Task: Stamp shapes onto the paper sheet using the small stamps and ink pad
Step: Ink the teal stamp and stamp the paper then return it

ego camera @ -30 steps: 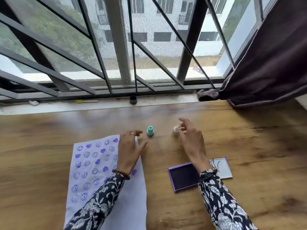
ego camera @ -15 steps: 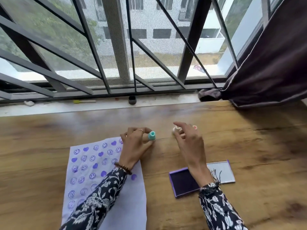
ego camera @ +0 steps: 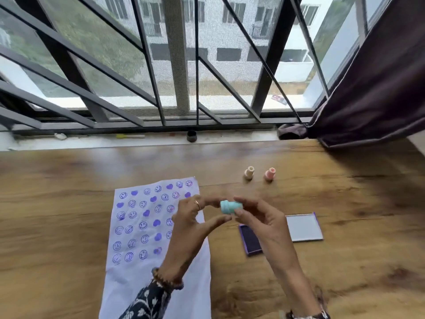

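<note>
No brand or readable writing shows anywhere; the only marks are purple smiley faces and hearts printed in rows on the white paper sheet [ego camera: 138, 226], which lies left of centre on the wooden worktop [ego camera: 57, 215] and runs off its near edge. Both hands grip a small teal stamp [ego camera: 230, 206] held sideways above the worktop's middle: the left hand [ego camera: 190, 226] pinches one end, the right hand [ego camera: 259, 219] the other. Its stamping face cannot be made out. The right hand hides part of the open purple ink pad [ego camera: 250, 241], whose lid [ego camera: 303, 227] lies flat beside it. A cream stamp [ego camera: 249, 172] and a pink stamp [ego camera: 269, 174] stand upright towards the far edge.
</note>
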Available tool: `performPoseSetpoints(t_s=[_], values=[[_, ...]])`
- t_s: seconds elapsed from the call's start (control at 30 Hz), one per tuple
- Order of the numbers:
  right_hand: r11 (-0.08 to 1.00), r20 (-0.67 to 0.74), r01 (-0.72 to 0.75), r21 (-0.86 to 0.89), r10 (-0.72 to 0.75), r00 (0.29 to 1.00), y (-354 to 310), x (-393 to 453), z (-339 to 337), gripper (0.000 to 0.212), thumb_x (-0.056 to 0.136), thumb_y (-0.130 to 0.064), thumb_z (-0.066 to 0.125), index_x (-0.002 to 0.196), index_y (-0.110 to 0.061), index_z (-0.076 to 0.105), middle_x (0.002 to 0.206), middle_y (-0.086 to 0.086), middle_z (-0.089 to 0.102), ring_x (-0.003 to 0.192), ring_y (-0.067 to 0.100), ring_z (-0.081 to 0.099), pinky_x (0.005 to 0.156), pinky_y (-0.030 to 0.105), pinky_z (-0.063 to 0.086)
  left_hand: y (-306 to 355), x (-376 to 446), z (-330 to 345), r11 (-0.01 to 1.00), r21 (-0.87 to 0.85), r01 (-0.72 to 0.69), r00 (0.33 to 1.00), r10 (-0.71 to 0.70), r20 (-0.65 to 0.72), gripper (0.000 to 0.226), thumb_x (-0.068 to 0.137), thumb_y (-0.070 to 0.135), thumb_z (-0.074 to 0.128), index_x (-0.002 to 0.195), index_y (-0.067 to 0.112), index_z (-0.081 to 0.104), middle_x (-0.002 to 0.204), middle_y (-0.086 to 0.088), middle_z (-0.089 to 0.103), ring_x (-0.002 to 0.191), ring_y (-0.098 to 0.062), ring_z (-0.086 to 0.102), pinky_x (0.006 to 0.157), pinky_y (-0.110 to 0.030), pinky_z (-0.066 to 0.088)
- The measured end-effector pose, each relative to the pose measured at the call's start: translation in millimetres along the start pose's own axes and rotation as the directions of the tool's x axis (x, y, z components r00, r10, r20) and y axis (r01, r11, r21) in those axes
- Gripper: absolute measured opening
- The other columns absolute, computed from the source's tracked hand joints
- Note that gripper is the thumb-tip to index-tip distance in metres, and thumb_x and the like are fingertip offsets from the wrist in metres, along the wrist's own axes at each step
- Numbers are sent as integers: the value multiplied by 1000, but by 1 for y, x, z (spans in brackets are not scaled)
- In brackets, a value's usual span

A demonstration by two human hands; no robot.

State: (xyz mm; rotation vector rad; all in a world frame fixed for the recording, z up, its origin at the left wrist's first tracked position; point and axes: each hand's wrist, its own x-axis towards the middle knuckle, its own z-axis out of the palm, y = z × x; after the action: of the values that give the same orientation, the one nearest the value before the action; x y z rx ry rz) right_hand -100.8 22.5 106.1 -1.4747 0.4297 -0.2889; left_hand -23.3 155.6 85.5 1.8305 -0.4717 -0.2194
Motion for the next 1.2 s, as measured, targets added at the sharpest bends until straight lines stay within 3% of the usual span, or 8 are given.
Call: performPoseSetpoints(t_s=[0.23, 0.37, 0.53, 0.67, 0.77, 0.9, 1.03, 1.2], values=[[892, -55, -214, 398, 256, 965, 9, -20, 9, 23, 74, -27, 57, 75, -13, 75, 68, 0, 73, 59, 6, 63, 56, 15, 53, 11, -21, 6, 995, -74, -65, 998, 64, -16, 31, 57, 38, 80, 86, 41, 69, 95, 18, 68, 94, 0, 58, 80, -7, 39], [689, -45, -289, 665, 423, 905, 14, -27, 4, 28, 71, -29, 57, 68, -5, 72, 56, 3, 68, 48, 7, 62, 48, 16, 53, 5, -24, 9, 996, -43, -75, 997, 76, 15, 30, 58, 43, 76, 87, 41, 70, 96, 19, 68, 94, 2, 59, 80, -2, 36], [547, -8, -321, 773, 514, 857, 26, -33, -16, 37, 89, -12, 49, 65, 0, 74, 64, 11, 72, 54, 11, 68, 50, 18, 56, -16, -26, 15, 999, -20, 41, 996, -39, 74, 29, 61, 27, 80, 82, 43, 69, 88, 17, 68, 88, 6, 59, 73, -3, 37], [600, -82, -300, 742, 525, 847, 37, -39, -34, 34, 89, -6, 49, 67, -4, 75, 71, 9, 75, 60, 11, 70, 54, 18, 57, -26, -24, 25, 992, 16, 122, 980, -123, 156, 28, 65, 22, 80, 83, 39, 68, 89, 15, 67, 90, 5, 58, 84, -23, 41], [784, -261, -266, 561, 472, 842, 42, -43, -45, 21, 86, -8, 55, 77, -9, 73, 79, 5, 73, 65, 8, 68, 58, 15, 56, -30, -20, 32, 978, 142, 150, 959, -179, 221, 27, 69, 26, 76, 81, 47, 62, 105, 22, 64, 107, -6, 55, 101, -48, 35], [944, -488, -325, -53, 260, 833, 25, -47, -56, 10, 80, -13, 67, 77, -21, 69, 83, 5, 70, 69, 9, 65, 65, 13, 50, -37, -16, 41, 961, 223, 162, 934, -222, 278, 22, 71, 27, 75, 87, 39, 66, 114, 26, 53, 114, -6, 48, 105, -42, 24], [711, -435, -235, -663, -110, 893, -15, -42, -55, 9, 75, -18, 70, 83, -22, 69, 84, -1, 68, 71, 12, 62, 66, 16, 45, -43, -15, 44, 953, 262, 154, 929, -230, 291, 28, 71, 28, 74, 84, 48, 59, 112, 31, 49, 109, -2, 45, 91, -30, 18], [518, -311, -134, -845, -272, 911, -14, -29, -46, 11, 81, -15, 65, 92, -14, 68, 89, 7, 65, 79, 26, 62, 69, 37, 48, -44, -15, 47, 951, 274, 139, 932, -220, 289, 33, 69, 33, 74, 77, 57, 53, 104, 40, 48, 99, 13, 40, 79, -25, 14]])
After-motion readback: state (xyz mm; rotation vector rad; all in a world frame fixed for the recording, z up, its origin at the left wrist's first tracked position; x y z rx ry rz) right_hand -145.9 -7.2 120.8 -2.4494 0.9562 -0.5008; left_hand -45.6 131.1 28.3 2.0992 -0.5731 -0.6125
